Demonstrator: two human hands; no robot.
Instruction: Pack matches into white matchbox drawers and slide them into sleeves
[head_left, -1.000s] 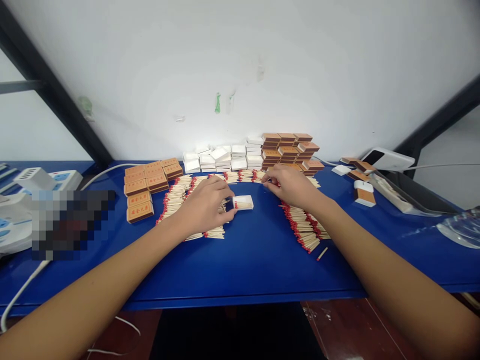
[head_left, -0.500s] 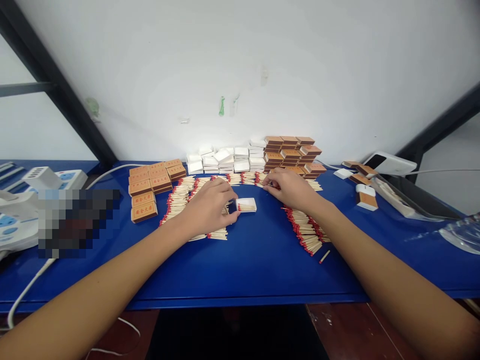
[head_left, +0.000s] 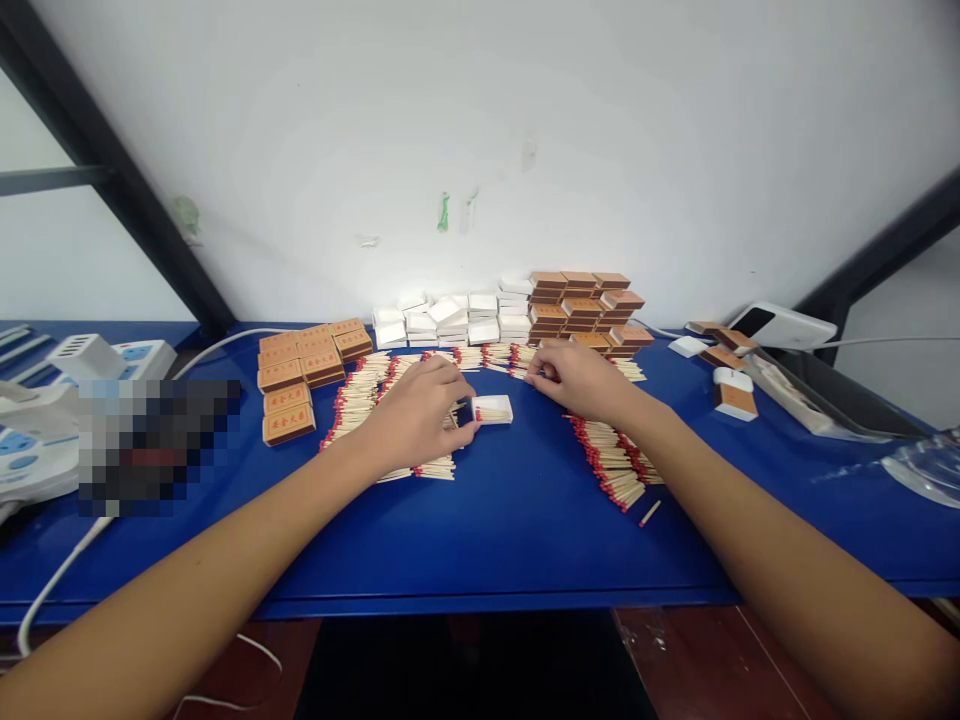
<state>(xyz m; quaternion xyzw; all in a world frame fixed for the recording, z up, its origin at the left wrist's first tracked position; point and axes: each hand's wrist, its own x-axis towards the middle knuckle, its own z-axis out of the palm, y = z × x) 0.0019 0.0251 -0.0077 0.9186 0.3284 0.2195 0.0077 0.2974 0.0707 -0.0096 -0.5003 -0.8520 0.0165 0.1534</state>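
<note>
L. hand (head_left: pixel 422 408) curved at open white cardboard tray (head_left: pixel 499 402); R. hand (head_left: pixel 577 380) narrow at red-tipped wooden matches (head_left: pixel 496 355); grips unclear. Step: prob. pickup; next needs fine pinch.

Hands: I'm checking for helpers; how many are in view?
2. The left hand is at the left end of the open white tray; the right hand is by the back matches. No others show.

Left hand (head_left: pixel 426 408) arches palm down, and right hand (head_left: pixel 576 378) curls inward.

"安全火柴" on orange matchboxes (head_left: pixel 289 424)
</note>
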